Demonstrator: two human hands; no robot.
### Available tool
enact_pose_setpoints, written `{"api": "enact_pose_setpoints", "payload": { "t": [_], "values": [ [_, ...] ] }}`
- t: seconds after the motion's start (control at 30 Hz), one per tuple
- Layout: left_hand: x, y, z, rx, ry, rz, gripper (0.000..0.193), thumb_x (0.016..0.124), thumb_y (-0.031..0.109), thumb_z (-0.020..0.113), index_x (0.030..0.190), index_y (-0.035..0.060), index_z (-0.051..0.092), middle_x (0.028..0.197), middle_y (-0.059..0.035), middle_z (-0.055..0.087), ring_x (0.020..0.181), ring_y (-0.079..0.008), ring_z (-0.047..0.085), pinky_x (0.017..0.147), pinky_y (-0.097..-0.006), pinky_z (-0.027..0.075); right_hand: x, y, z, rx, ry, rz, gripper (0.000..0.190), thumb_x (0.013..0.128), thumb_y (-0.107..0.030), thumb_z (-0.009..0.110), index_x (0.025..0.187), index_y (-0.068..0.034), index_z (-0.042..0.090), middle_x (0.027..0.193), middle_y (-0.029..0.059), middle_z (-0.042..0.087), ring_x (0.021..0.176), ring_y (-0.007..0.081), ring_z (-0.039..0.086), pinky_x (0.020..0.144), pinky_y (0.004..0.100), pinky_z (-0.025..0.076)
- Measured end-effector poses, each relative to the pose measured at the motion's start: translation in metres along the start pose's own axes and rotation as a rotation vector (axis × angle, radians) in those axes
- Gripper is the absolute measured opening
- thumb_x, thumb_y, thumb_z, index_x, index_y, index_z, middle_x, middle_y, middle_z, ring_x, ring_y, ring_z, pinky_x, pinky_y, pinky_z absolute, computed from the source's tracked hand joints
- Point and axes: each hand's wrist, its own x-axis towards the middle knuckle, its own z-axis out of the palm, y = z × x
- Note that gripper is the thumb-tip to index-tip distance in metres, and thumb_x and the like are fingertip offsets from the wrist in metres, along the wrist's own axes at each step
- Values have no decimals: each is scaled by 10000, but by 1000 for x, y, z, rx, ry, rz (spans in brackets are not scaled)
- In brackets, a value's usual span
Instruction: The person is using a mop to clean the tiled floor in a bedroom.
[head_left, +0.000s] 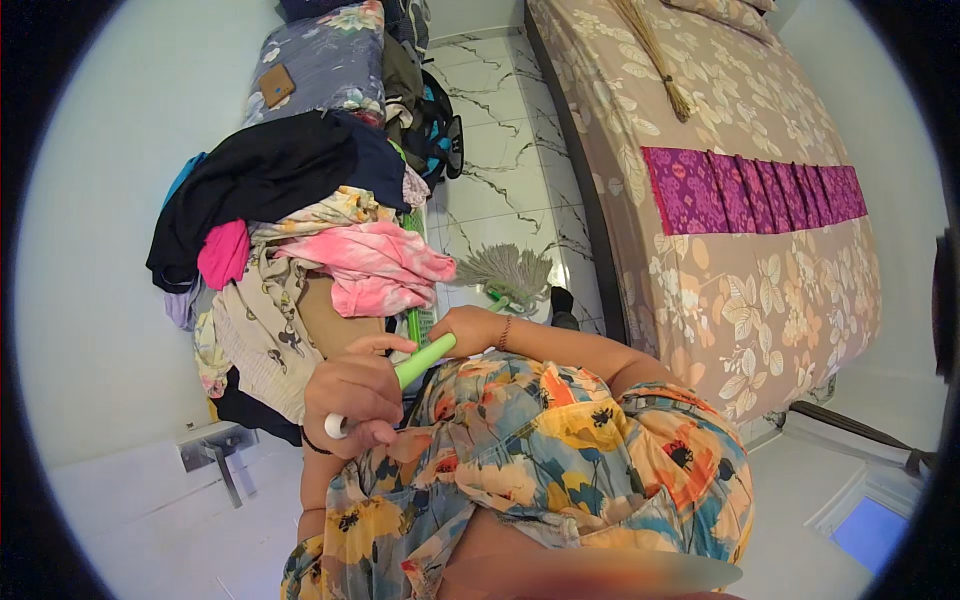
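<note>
My left hand (352, 397) is closed round the upper end of a light green mop handle (426, 360), whose white tip pokes out by the palm. Further down the same handle, my right hand (469, 331) grips it, with a bracelet on the wrist. The handle slopes away from my body to a grey string mop head (510, 271), which lies spread on the marble-patterned tile floor. Part of the handle is hidden behind my right hand.
Left of the mop, a pile of clothes (375, 262) overhangs a green basket (420, 330). Beyond are a pillow (322, 60) and a backpack (442, 135). To the right stands a bed (750, 300) bearing a stick broom (660, 64) and a purple cloth (750, 191).
</note>
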Motion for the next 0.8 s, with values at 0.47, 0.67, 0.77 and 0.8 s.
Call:
{"api": "enact_pose_setpoints", "payload": {
  "t": [0.47,0.67,0.77,0.8],
  "values": [
    [-19,-59,37,154,-273,-111,332,820,257,590,566,48,536,560,-35,532,608,-191,557,930,-473,364,-48,89,-18,-219,220,243,173,706,-311,604,717,-139,619,696,94,623,680,316,597,640,426,470],
    [0,-10,19,67,-169,2,366,787,267,614,505,64,498,481,-10,473,464,-180,487,855,-444,411,-22,35,1,-101,216,113,215,719,-358,625,780,-156,666,750,111,639,701,325,599,637,409,474],
    [3,12,25,3,-122,13,454,793,366,599,474,61,490,447,-4,449,426,-175,468,823,-427,423,-25,3,13,-11,91,73,255,725,-388,630,811,-152,675,761,117,643,707,328,599,638,399,473],
    [2,14,27,-16,-135,11,483,795,410,598,466,72,496,434,-2,459,401,-165,462,813,-431,414,-27,-3,19,54,39,62,259,727,-387,629,810,-146,674,758,118,643,707,327,600,638,398,472]
  ]
}}
